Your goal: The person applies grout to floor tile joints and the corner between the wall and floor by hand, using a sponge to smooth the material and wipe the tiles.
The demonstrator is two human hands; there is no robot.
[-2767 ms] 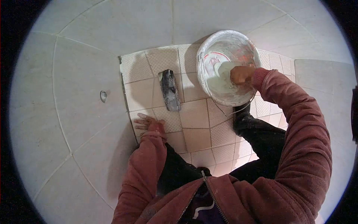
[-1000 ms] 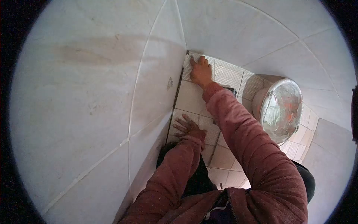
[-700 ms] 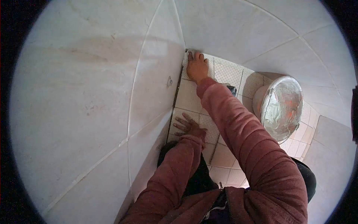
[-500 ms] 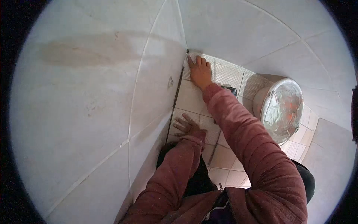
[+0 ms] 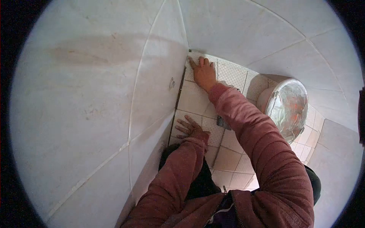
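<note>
My right hand (image 5: 204, 74) reaches to the far corner of the tiled floor, its fingers apart and resting on a textured tile (image 5: 229, 73) close to where the two walls meet. Nearer to me, my left hand (image 5: 190, 128) lies flat with spread fingers on another patterned tile (image 5: 213, 133) beside the left wall. Neither hand holds anything. A dark object (image 5: 222, 123) lies on the floor, partly hidden under my right sleeve; what it is I cannot make out.
To the right stands a round bucket (image 5: 288, 110) with a smeared inside, close to the far wall (image 5: 243, 34). The left wall (image 5: 99, 87) rises right beside my left arm, with a small fitting or mark (image 5: 172, 83) low on it. A dark gap runs along its foot.
My right hand has shifted slightly left, with its fingers still on the corner tile. More of the dark object shows beside my right sleeve. My left hand stays in place.
</note>
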